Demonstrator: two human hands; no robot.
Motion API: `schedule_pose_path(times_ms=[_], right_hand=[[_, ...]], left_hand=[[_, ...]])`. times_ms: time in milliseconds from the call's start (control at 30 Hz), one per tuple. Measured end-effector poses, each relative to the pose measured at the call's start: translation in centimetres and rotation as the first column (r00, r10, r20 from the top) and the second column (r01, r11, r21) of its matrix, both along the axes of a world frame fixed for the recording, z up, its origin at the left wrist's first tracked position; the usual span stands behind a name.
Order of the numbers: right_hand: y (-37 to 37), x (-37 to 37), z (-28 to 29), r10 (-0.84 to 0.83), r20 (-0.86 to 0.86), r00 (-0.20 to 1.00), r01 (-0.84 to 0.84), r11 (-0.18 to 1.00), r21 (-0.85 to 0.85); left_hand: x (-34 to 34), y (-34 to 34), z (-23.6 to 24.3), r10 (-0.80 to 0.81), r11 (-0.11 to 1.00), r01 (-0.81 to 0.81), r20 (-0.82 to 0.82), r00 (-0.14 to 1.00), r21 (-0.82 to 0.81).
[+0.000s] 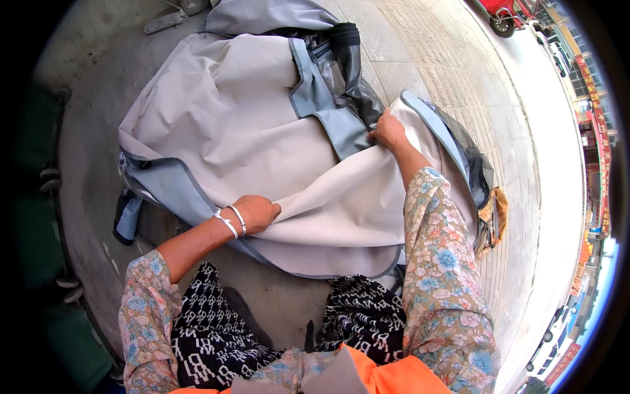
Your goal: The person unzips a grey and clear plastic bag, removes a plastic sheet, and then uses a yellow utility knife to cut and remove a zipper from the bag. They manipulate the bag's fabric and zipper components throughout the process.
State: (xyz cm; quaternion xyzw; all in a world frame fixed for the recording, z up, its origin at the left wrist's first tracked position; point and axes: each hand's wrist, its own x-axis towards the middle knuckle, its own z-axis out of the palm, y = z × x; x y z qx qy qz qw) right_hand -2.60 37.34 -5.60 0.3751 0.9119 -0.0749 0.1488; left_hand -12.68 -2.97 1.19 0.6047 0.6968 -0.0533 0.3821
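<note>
A large pale grey-beige fabric cover (243, 98) lies spread and rumpled on the ground in front of me. It has blue-grey borders with dark piping, and a rolled black see-through panel (348, 59) at its far side. My left hand (257, 213), with white bands at the wrist, is closed on the near part of the fabric. Farther to the right, my right hand (390, 129) grips the cloth beside the dark panel. A raised fold runs between both hands. The fingertips are partly hidden by the fabric.
A brown cloth (495, 217) and dark mesh lie at the cover's right edge. Paving (453, 72) stretches to a road on the right, with a red vehicle (504, 16) and a white car (550, 338). Dark green panels (75, 341) line the left. A stone piece (165, 22) sits far left.
</note>
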Motion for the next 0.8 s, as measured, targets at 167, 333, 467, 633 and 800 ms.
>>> schedule_pose_path(times_ms=[167,333,467,633,800], right_hand=[[2.4,1.6,-0.3,-0.172,-0.137,0.976,0.165,0.984,-0.063],[4.8,-3.2,6.6,-0.367,-0.471,0.802,0.323,0.93,-0.174],[10.4,-4.3,13.9,-0.159,-0.755,0.637,0.203,0.979,-0.035],[8.0,-6.1,14.5,-0.081,-0.851,0.518,0.508,0.83,0.231],[-15.5,-5.9,14.8,0.469,-0.582,0.665,-0.544,0.837,0.053]], left_hand=[[3.1,0.2,1.9,0.141,0.937,-0.107,-0.08,0.987,0.331],[4.9,-2.0,3.1,0.056,0.883,0.009,-0.124,0.991,0.469],[1.0,1.5,-1.6,0.097,0.821,0.105,-0.318,0.943,0.562],[-3.6,5.3,-2.9,0.227,0.632,0.174,-0.396,0.89,0.755],[-10.3,4.5,-1.6,0.382,0.606,-0.123,-0.152,0.912,0.786]])
